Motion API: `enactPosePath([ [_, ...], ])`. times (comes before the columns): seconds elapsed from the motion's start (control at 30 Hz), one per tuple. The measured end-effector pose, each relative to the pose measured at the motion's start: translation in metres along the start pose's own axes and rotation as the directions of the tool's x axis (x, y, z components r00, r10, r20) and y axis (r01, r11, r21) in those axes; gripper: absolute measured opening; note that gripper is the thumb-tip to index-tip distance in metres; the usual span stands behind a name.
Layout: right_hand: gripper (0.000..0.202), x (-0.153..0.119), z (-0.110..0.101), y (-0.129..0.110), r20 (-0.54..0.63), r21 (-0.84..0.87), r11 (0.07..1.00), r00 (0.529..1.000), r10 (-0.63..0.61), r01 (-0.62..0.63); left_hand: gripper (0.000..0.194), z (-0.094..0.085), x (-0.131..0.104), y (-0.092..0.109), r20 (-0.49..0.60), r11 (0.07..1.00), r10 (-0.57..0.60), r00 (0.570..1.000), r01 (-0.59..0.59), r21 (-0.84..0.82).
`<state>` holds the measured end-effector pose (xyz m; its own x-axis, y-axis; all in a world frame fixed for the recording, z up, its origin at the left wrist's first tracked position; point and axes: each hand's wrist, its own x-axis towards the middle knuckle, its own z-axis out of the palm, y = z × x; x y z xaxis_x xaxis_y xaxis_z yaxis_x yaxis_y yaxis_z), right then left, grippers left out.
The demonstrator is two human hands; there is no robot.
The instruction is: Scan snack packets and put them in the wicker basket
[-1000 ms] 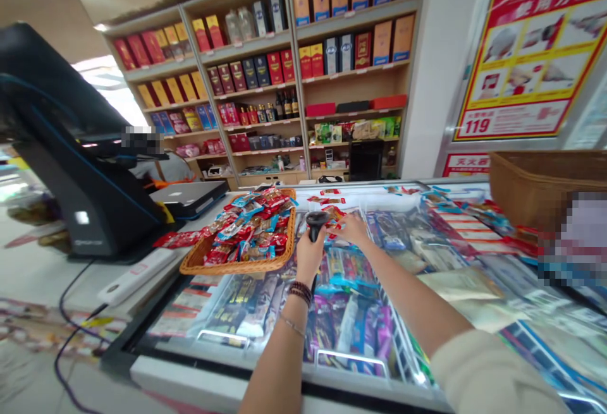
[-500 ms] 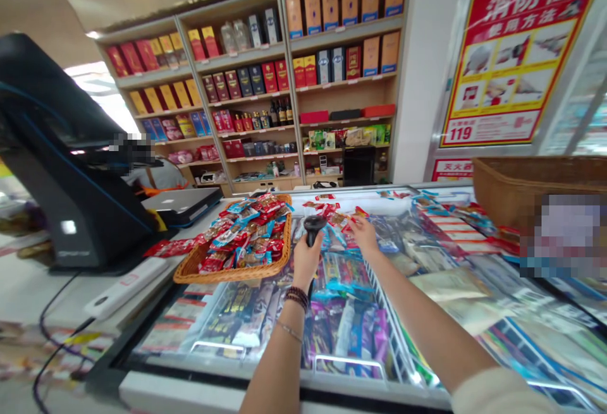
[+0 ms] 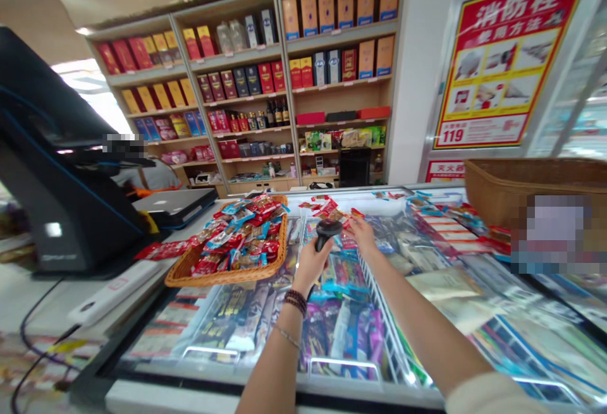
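An orange woven wicker basket (image 3: 215, 279) is set on a glass-topped chest (image 3: 199, 399), and small red and blue plastic-wrapped packets (image 3: 246, 234) are heaped inside it, its raised rim apparently keeping most of them together. To the right of the basket, a black plastic handheld scanner (image 3: 328, 229) is gripped in the left hand (image 3: 310, 267), with fingers wrapped round its handle; its broad head is thus left uncovered. Just beyond the scanner, still right of the basket, a small red plastic-wrapped packet (image 3: 356, 213) is met by the right hand (image 3: 361, 237). Its fingers are bent and drawn close together, which would suit so light a thing, but whether the packet is pinched or merely touched cannot be told. A black flat-topped device (image 3: 177, 205) is placed behind and left of the basket, and a white elongated plastic box (image 3: 114, 292) to its front left, probably so that both are within reach.
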<state>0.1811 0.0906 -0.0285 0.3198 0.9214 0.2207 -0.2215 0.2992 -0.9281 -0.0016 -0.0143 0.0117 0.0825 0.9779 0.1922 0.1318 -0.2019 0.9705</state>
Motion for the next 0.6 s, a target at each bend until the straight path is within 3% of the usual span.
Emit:
enactPosePath([
  [0.1,0.036,-0.0002,0.0023,-0.001,-0.006,0.04,0.997,0.998,0.06,-0.059,0.05,-0.0001,0.0012,-0.001,0.013,0.999,-0.001,1.0,0.002,-0.041],
  [0.43,0.038,-0.0009,0.0044,0.0002,-0.015,0.09,0.994,0.998,0.061,-0.06,0.051,-0.0007,0.0013,0.0009,0.015,0.994,-0.019,1.0,0.02,-0.103],
  [0.6,0.034,-0.0016,0.0046,-0.0028,-0.007,0.046,0.999,1.0,-0.012,0.012,0.052,0.0013,0.0003,0.0049,-0.028,0.99,-0.012,1.0,0.007,-0.14],
])
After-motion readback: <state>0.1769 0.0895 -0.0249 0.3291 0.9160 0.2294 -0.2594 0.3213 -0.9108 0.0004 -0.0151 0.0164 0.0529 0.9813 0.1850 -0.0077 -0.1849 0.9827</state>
